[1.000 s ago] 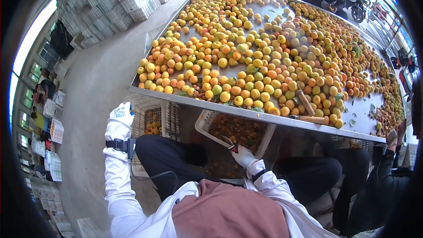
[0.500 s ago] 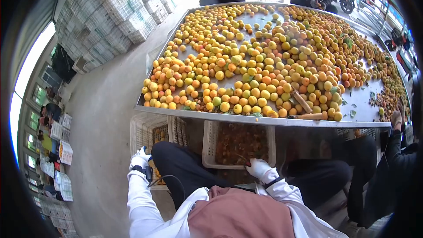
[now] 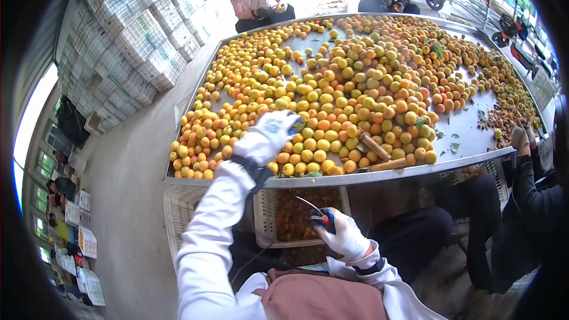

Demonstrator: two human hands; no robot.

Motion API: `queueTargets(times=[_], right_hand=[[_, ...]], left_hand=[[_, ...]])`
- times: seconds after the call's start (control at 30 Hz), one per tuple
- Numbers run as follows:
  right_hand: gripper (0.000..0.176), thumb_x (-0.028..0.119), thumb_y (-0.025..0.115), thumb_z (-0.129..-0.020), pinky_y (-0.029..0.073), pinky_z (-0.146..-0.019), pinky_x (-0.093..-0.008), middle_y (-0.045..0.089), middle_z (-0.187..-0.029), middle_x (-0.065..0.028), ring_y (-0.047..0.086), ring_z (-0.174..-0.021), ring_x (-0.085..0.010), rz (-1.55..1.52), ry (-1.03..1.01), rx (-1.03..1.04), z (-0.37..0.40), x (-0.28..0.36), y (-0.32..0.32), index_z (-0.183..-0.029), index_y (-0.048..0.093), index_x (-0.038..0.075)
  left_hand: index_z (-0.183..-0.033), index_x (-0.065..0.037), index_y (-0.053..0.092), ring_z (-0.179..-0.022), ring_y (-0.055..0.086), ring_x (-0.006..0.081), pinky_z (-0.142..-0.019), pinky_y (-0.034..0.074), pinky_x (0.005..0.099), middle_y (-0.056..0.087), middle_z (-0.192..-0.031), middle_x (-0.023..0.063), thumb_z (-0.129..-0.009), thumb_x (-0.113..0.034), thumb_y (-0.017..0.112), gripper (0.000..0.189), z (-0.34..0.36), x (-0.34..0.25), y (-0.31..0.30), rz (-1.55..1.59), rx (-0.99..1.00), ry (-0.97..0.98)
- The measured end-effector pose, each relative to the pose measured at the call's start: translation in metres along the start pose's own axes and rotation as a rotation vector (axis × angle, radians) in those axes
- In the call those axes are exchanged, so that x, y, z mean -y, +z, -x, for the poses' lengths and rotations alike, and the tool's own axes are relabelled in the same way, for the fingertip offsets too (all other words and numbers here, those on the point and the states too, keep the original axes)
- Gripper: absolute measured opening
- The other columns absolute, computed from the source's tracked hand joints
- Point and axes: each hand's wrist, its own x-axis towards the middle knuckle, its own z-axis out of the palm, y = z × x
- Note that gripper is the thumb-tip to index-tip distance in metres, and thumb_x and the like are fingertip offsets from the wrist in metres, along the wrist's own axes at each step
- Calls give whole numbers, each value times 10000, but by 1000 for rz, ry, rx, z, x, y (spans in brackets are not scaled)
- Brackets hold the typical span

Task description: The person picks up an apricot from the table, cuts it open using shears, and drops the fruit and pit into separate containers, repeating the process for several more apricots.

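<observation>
Yellow-orange fruit (image 3: 323, 133) lies spread over a metal table (image 3: 468, 157). My left hand (image 3: 274, 131), in a white glove with blue fingertips, reaches over the fruit near the table's front edge; whether its fingers hold a fruit is hidden. Lower and to the right, my right hand (image 3: 344, 234), gloved too, is closed on a small tool with a red and blue handle and a thin curved blade (image 3: 308, 204). It is above a crate (image 3: 261, 216) of dark fruit pieces. Two wooden-handled tools (image 3: 374, 146) lie among the fruit.
Two people (image 3: 259, 0) sit beyond the table's far side. Another person's gloved hands (image 3: 521, 137) are at its right end. Tall stacks of white crates (image 3: 127, 29) stand at the back left. A second crate (image 3: 181, 201) is under the table's left corner.
My left hand has risen from beside the knee to over the fruit. My right hand has lifted from the crate's edge, and its curved blade now shows. The view has shifted.
</observation>
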Motion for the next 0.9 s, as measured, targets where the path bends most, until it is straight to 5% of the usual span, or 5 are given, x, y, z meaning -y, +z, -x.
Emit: queueTargets(times=[0.1,0.17,0.3,0.7,0.9], right_hand=[[283,124,696,-867,526,-742,-379,667,-917,-188,675,-845,-368,-46,33,-59,5,3,-12,-1121,618,25],[272,117,686,-873,522,-733,-386,661,-907,-190,668,-837,-376,-42,36,-94,8,-2,-17,-1117,611,23],[242,96,662,-887,511,-710,-406,644,-888,-202,648,-819,-403,-17,-3,-161,12,-15,-28,-1103,592,12],[294,50,651,-860,522,-709,-417,648,-950,-187,651,-850,-398,-11,-24,-254,13,-22,-39,-1146,589,31],[294,32,614,-870,523,-721,-401,667,-947,-195,667,-865,-396,-96,0,-278,12,-27,-29,-1163,596,27]], left_hand=[[-1259,-71,592,-1171,578,363,-1003,465,423,601,-1247,202,-920,-242,628,381,-57,0,86,-36,-22,-44],[-1270,-74,591,-1210,564,342,-1030,452,409,599,-1267,199,-930,-278,605,396,-78,-38,67,-27,287,-224],[-1109,-56,630,-1095,628,352,-913,516,416,625,-1205,180,-961,-183,509,230,-93,-58,68,-88,292,-254],[-1312,-31,544,-1235,549,343,-1027,443,413,563,-1352,171,-1049,-294,264,465,-102,-54,69,-107,416,-203],[-1239,-65,543,-1011,665,333,-853,547,425,627,-1168,175,-755,-182,801,561,-70,-16,94,321,-134,-234]])
